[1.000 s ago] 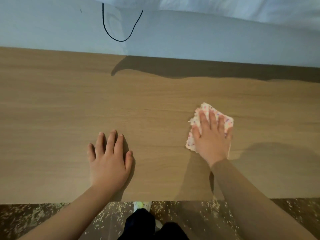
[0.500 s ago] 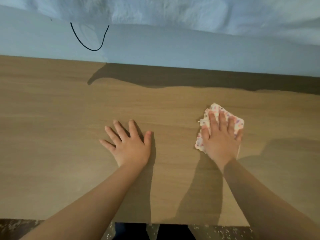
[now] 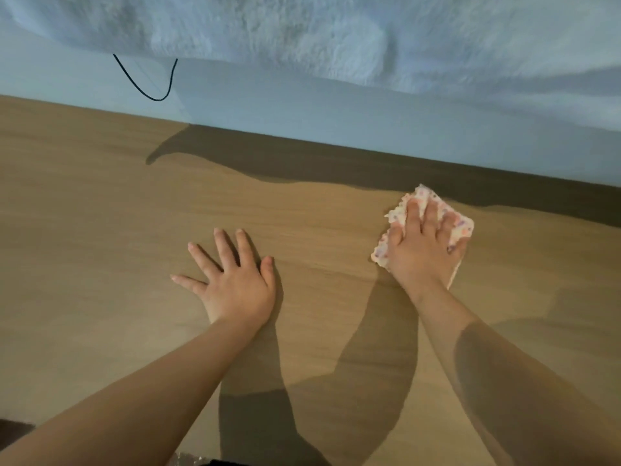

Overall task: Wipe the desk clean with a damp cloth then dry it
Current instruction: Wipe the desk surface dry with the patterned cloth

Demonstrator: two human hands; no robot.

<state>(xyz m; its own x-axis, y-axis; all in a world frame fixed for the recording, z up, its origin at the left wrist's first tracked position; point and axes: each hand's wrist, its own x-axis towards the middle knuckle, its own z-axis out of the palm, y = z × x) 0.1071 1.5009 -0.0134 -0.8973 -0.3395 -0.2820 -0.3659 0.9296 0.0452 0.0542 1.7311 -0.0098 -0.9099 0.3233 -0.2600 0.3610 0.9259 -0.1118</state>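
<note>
Cloth (image 3: 425,196): the middle lies under the right hand (image 3: 423,250); only the far tip, the side corners and a strip by the wrist show. The print is too small to tell beyond pinkish dots. Whether it is damp cannot be told.
Desk (image 3: 100,230): cut off by the left, right and bottom edges; the back strip is in dark shadow.
Left hand (image 3: 235,287): palm down, so the palm is hidden.
Forearms (image 3: 134,398): both cut off by the bottom edge.
Cable (image 3: 148,92): both ends go up behind the fabric (image 3: 302,28); only a loop shows.
Fabric: cut off by the top edge.
Dark patch (image 3: 13,428): too little shows to tell what it is.
</note>
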